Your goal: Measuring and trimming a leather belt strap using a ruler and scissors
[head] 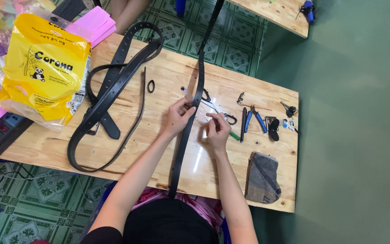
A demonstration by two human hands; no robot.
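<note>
A long black belt [189, 122] lying across the wooden table [168, 81] is pinched by the left hand [177, 117]. The right hand [217, 129], just beside it, has fingertips pressed together on a small item too small to identify; blue-handled pliers [254, 119] lie near

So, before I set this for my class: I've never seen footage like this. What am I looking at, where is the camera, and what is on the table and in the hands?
The single picture comes from a camera worn on a person's head, looking straight down, so the two bare arms are the wearer's own. They work at a wooden table. The left hand pinches a long black belt strap running across the table towards the person. The right hand rests beside it, fingertips on something too small to tell. Also there: more black belts, a yellow packet, blue-handled pliers, scissors and a grey cloth.
</note>
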